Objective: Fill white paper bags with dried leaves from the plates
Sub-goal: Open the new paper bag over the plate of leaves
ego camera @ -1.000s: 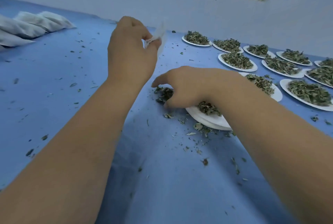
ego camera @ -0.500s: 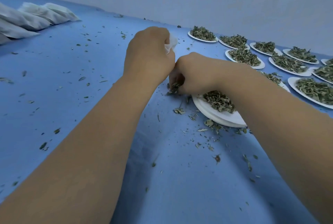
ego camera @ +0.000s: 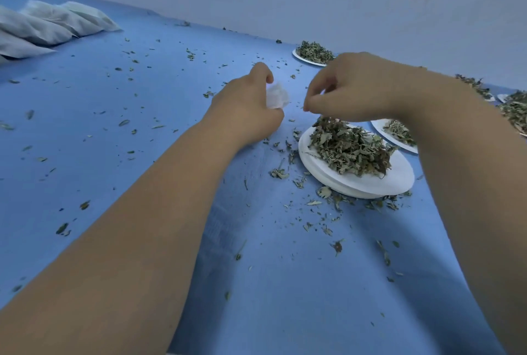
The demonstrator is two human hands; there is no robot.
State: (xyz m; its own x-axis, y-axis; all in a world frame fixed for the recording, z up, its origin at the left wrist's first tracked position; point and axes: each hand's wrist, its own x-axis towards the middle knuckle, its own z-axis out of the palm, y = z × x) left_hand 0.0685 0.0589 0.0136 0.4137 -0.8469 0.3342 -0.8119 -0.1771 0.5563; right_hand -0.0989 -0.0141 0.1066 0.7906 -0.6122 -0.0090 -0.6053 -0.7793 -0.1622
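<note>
My left hand (ego camera: pixel 245 109) grips a small crumpled white paper bag (ego camera: pixel 278 96) just above the blue table. My right hand (ego camera: pixel 350 86) hovers to the right of the bag, a short gap away, with its fingertips pinched together on a few dried leaves; little of them shows. Below the right hand is a stack of white plates (ego camera: pixel 370 186) with a pile of dried leaves (ego camera: pixel 350 150) on top.
More leaf-filled plates stand at the back (ego camera: pixel 312 53) and to the right (ego camera: pixel 397 132), with another at the right edge (ego camera: pixel 516 109). Filled white bags (ego camera: pixel 48 23) lie at the far left. Leaf crumbs are scattered over the blue table cover (ego camera: pixel 171 75). A white wall runs along the back.
My right hand has lifted from the table beside the plate and drawn apart from my left hand. The left hand with the bag has come down lower.
</note>
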